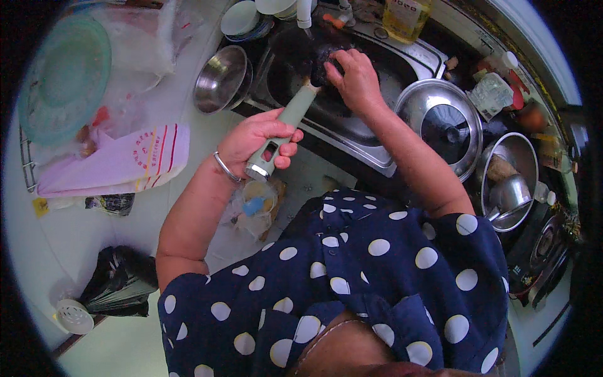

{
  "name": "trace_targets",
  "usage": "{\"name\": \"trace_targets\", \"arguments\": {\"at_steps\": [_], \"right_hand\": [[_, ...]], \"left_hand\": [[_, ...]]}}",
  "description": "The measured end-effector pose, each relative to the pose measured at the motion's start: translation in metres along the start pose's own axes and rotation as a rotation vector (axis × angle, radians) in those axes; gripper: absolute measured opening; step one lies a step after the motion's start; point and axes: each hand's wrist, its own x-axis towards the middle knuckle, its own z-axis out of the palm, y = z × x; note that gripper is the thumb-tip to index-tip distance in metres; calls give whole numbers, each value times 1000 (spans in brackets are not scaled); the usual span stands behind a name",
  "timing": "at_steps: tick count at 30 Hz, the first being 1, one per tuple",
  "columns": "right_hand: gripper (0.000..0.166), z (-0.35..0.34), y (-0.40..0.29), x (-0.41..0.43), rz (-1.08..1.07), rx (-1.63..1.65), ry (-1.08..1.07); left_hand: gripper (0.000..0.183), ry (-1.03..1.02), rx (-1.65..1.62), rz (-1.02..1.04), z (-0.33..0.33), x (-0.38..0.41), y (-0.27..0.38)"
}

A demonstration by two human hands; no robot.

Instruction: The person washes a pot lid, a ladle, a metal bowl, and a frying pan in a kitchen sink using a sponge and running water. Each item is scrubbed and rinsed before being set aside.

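Note:
My left hand [264, 141] grips a pale green handle [301, 103] with a hanging slot and a silver end cap. The handle points into the metal sink [395, 66], where its far end meets something dark, probably a pan whose outline is lost in shadow. Over the sink, my right hand [355, 77] curls its fingers and thumb around a dark, rough clump [321, 63], perhaps a scrubber. A white tap spout [304, 14] hangs just beyond that clump.
Left of the sink stand steel bowls [221, 77]; white bowls [240, 18] are stacked behind. A glass-centred lid [445, 127] leans at the sink's right, near a metal basin [509, 181] holding a ladle. An oil bottle [406, 19] stands behind. A pink towel [118, 160] lies left.

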Motion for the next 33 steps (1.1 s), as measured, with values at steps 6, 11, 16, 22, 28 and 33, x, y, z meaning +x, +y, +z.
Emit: {"name": "trace_targets", "arguments": {"at_steps": [6, 11, 16, 22, 28, 33], "right_hand": [[34, 15, 93, 32, 447, -73, -166], [35, 40, 67, 34, 372, -11, -66], [35, 57, 66, 66, 311, 72, -53], [29, 56, 51, 36, 266, 55, -23], [20, 72, -21, 45, -102, -113, 46], [21, 69, -18, 32, -226, -189, 80]], "left_hand": [[56, 87, 134, 19, -5, 13, -26], [64, 47, 113, 3, -21, 11, -50], [70, 32, 114, 1, -27, 12, -62], [72, -10, 89, 22, -36, 11, -76], [71, 38, 215, 10, -37, 17, -79], [72, 32, 138, 14, -32, 23, -84]]}}
